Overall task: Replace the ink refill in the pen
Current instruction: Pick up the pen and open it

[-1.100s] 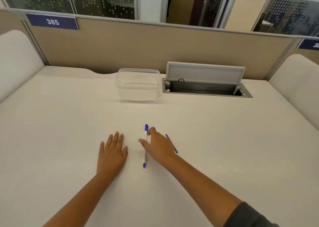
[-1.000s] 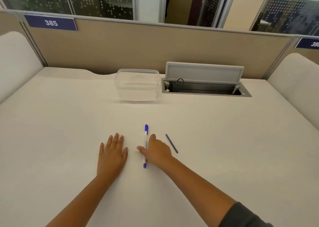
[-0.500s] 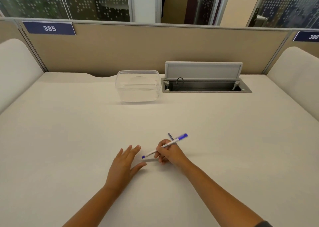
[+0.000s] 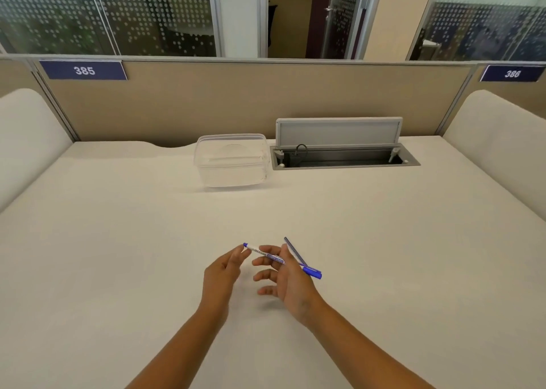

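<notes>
Clear lidded container point(image 4: 232, 159) at the desk's point(image 4: 118, 255) far edge; contents not discernible. Beside it, open cable tray point(image 4: 344, 159). Plates reading 385 point(image 4: 84, 70) and 386 point(image 4: 512, 73) on the partition. Nearer than the container: pen point(image 4: 267, 255) pinched by right hand point(image 4: 291, 279), left hand's point(image 4: 220, 276) fingertips at its tip; barrel print unreadable. Spare refill point(image 4: 292, 248) lying just behind the pen.

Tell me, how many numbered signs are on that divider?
2: sign 385 sits at the partition's top left, sign 386 at the top right. Others may lie beyond the picture's edges.
</notes>
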The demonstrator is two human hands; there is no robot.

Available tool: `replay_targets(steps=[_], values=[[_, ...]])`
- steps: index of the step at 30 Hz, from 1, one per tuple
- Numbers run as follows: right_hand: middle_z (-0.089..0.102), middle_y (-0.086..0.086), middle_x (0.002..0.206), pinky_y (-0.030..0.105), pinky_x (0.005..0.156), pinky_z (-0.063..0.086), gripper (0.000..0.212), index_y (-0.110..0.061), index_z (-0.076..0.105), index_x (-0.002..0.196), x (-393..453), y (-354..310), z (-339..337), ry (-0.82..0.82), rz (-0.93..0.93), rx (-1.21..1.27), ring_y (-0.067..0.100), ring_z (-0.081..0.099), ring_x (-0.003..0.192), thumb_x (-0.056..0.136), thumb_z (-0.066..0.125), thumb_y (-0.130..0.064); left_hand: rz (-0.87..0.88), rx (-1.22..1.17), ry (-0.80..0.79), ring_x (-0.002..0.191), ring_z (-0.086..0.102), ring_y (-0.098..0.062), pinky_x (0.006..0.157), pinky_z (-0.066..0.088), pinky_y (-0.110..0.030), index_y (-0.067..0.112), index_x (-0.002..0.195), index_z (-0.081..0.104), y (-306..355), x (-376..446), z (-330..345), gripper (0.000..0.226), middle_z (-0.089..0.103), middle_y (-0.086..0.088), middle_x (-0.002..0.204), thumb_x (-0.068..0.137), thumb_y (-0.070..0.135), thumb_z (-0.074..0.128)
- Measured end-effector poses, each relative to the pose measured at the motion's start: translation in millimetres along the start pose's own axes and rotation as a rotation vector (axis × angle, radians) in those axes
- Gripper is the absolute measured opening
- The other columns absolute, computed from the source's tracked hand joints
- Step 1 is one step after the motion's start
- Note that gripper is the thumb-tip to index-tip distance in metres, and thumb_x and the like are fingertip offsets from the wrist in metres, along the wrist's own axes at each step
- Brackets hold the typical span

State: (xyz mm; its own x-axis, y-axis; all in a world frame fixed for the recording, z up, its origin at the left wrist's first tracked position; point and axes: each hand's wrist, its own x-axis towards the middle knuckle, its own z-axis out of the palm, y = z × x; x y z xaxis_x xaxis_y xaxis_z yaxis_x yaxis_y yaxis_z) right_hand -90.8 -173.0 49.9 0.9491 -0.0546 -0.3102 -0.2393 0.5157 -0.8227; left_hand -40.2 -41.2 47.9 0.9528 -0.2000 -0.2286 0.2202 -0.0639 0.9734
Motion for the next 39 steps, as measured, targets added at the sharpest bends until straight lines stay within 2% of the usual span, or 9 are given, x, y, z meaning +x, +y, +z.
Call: replay_targets(steps=[9, 13, 16, 20, 25, 30, 32, 34, 39], values=[[0.070, 0.002, 0.085, 0.026, 0.062, 0.052, 0.039, -0.022, 0.069, 0.103, -3.1, -12.1, 0.0, -0.078, -0.031, 0.148, 0.013, 0.064, 0.070, 0.082, 0.048, -0.048, -0.193, -0.435, -0.099, 0.082, 0.071, -0.013, 0.068, 0.058, -0.027, 0.011, 0.095, 0.066, 23.6, 20.0, 3.1, 0.020, 0.076, 0.000, 0.086, 0.094, 0.018, 0.048], [0.069, 0.000, 0.073, 0.023, 0.056, 0.049, 0.028, -0.018, 0.067, 0.097, -3.2, -18.1, -14.0, 0.088, -0.140, 0.118, 0.010, 0.059, 0.058, 0.083, 0.057, -0.040, -0.113, -0.521, -0.054, 0.072, 0.072, -0.008, 0.069, 0.059, -0.025, 0.013, 0.089, 0.065, 40.3, 33.3, -9.4, 0.019, 0.076, 0.004, 0.075, 0.094, 0.018, 0.047], [0.068, 0.000, 0.071, 0.020, 0.058, 0.049, 0.009, -0.018, 0.064, 0.088, -2.9, -23.3, -23.5, 0.189, -0.178, -0.312, 0.010, 0.059, 0.057, 0.090, 0.057, -0.024, -0.071, -0.477, -0.089, 0.087, 0.069, -0.011, 0.083, 0.051, -0.029, 0.015, 0.091, 0.066, 46.2, 38.4, -17.6, 0.018, 0.076, 0.007, 0.083, 0.093, 0.021, 0.049], [0.061, -0.007, 0.062, 0.016, 0.054, 0.046, 0.019, -0.019, 0.061, 0.100, -3.5, -23.8, -16.3, 0.041, -0.102, -0.742, 0.001, 0.052, 0.047, 0.094, 0.049, -0.032, 0.001, -0.251, -0.209, 0.098, 0.066, -0.010, 0.091, 0.043, -0.025, 0.019, 0.097, 0.067, 49.3, 34.9, -13.1, 0.020, 0.074, 0.003, 0.093, 0.093, 0.021, 0.047], [0.051, -0.007, 0.069, 0.020, 0.060, 0.053, 0.042, -0.033, 0.067, 0.089, -6.4, -27.9, 4.5, -0.116, 0.096, -0.642, 0.006, 0.046, 0.060, 0.091, 0.033, -0.058, 0.134, 0.062, -0.370, 0.090, 0.069, -0.007, 0.071, 0.049, -0.010, 0.024, 0.097, 0.070, 47.6, 22.5, 1.8, 0.017, 0.077, 0.005, 0.088, 0.088, 0.023, 0.056], [0.056, -0.008, 0.090, 0.033, 0.087, 0.050, 0.032, -0.020, 0.053, 0.097, -9.9, -21.1, 13.1, -0.108, 0.022, -0.764, 0.011, 0.056, 0.085, 0.097, 0.033, -0.044, 0.163, -0.044, -0.296, 0.091, 0.069, -0.006, 0.079, 0.044, -0.015, 0.018, 0.092, 0.069, 50.0, 22.2, 8.2, 0.012, 0.077, 0.004, 0.086, 0.087, 0.017, 0.058], [0.052, -0.005, 0.076, 0.027, 0.070, 0.050, 0.030, -0.019, 0.047, 0.086, -10.9, -20.5, 15.3, -0.049, 0.016, -0.711, 0.010, 0.051, 0.065, 0.098, 0.031, -0.042, 0.158, -0.107, -0.322, 0.092, 0.069, -0.008, 0.081, 0.046, -0.016, 0.016, 0.094, 0.066, 52.4, 22.8, 9.2, 0.013, 0.077, 0.003, 0.086, 0.088, 0.016, 0.055], [0.041, -0.006, 0.059, 0.020, 0.047, 0.035, 0.034, -0.020, 0.042, 0.076, -12.0, -23.4, 16.6, -0.056, 0.072, -0.544, 0.007, 0.033, 0.047, 0.097, 0.031, -0.043, 0.137, -0.110, -0.370, 0.093, 0.069, -0.011, 0.080, 0.050, -0.017, 0.020, 0.099, 0.065, 56.5, 23.1, 9.9, 0.019, 0.076, 0.003, 0.086, 0.092, 0.018, 0.048], [0.031, -0.012, 0.047, 0.015, 0.035, 0.021, 0.044, -0.026, 0.040, 0.061, -12.2, -32.0, 11.1, -0.113, 0.083, -0.334, 0.005, 0.020, 0.040, 0.094, 0.031, -0.052, 0.052, -0.200, -0.544, 0.095, 0.068, -0.017, 0.082, 0.053, -0.017, 0.019, 0.105, 0.068, 65.8, 20.1, 10.5, 0.032, 0.072, 0.002, 0.081, 0.097, 0.023, 0.037]])
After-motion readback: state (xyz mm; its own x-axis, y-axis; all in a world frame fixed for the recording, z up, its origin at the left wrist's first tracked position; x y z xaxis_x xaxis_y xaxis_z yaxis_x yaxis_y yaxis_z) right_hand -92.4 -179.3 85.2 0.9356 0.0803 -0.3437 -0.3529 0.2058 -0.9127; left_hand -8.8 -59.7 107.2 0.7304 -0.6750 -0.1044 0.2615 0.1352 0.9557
